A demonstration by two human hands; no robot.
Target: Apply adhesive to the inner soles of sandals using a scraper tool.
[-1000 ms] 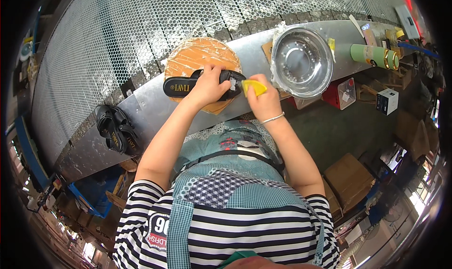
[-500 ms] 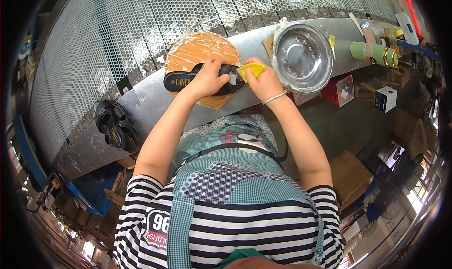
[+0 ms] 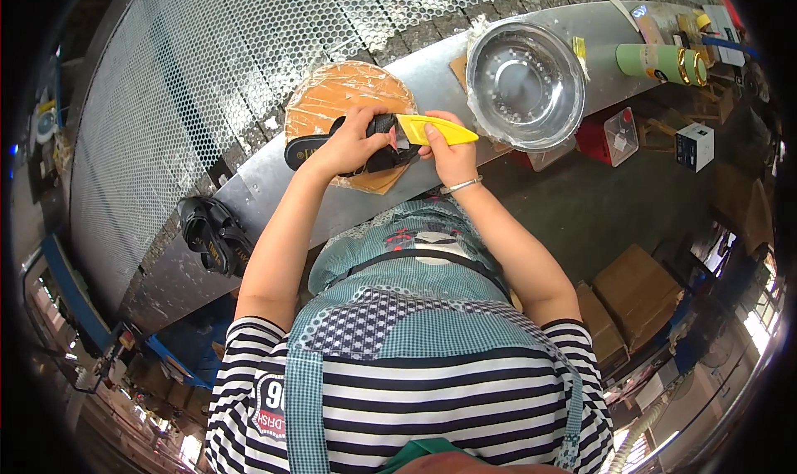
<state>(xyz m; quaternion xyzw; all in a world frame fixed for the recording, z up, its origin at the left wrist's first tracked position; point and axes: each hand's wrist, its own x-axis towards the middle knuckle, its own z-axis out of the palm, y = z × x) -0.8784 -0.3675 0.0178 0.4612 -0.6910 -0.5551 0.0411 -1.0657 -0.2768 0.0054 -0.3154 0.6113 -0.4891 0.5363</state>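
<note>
A black sandal [image 3: 302, 150] lies on a round orange-brown board [image 3: 344, 82] wrapped in crinkled clear film. My left hand [image 3: 342, 146] is closed over its straps, holding it against the board. In my right hand [image 3: 451, 153] is a flat yellow plastic piece [image 3: 444, 129] with a tapered end pointing right, gripped between thumb and fingers. Its other end reaches the sandal's front strap beside my left fingertips. The fingers hide much of the strap.
A clear basin [image 3: 573, 67] with liquid stands right of the board. Another pair of black sandals [image 3: 214, 235] sits on the metal ledge [image 3: 257, 178] at left. A green roll [image 3: 652, 62] lies at far right. Metal mesh [image 3: 207, 67] runs along the far side.
The yellow piece has turned in my right hand, so its long side now shows and its tip points right. My right hand has shifted slightly left and down. The view has shifted a little.
</note>
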